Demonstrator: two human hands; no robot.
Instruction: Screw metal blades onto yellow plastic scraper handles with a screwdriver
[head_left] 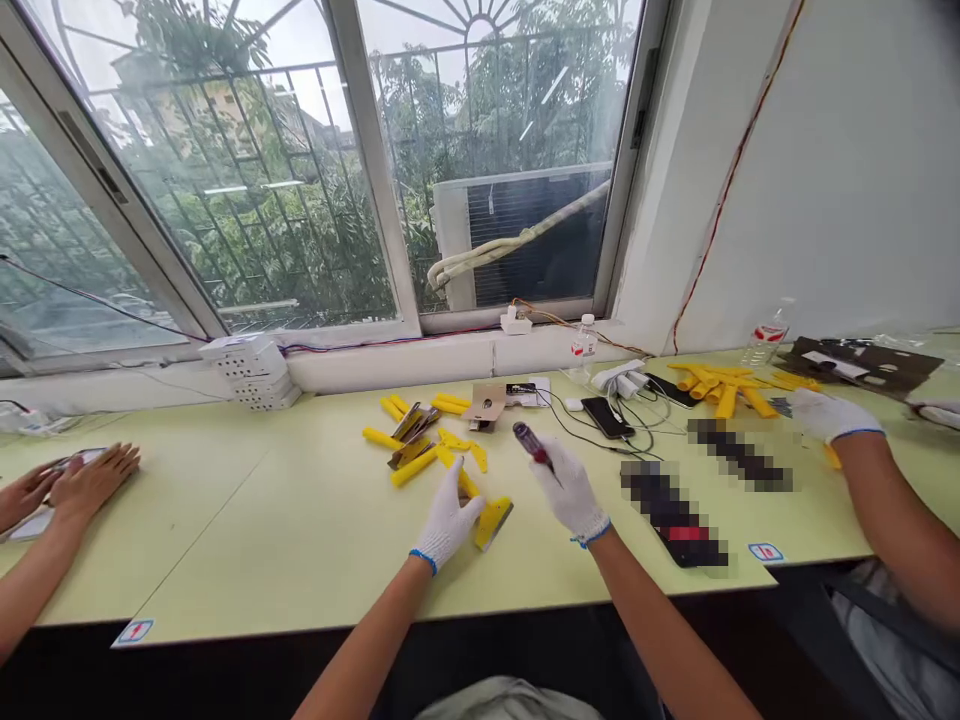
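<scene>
My left hand (448,520), in a white glove with a blue cuff, is closed around a yellow scraper (493,523). The scraper's wide head points toward the table's front edge, and my fingers cover part of its handle. A screwdriver (529,440) with a dark, reddish handle is gripped in my gloved right hand (571,490); its shaft cannot be made out. Just beyond my left hand lie several yellow handles (414,467), metal blade pieces (417,422) and yellow plastic head parts (453,440).
Behind the parts sits an opened cardboard box (487,402). Phones (607,418) and cables lie right of it, near a water bottle (583,345). A gloved co-worker's hand (829,412) is beside more yellow handles (720,385). Another person's hands (94,480) rest at left.
</scene>
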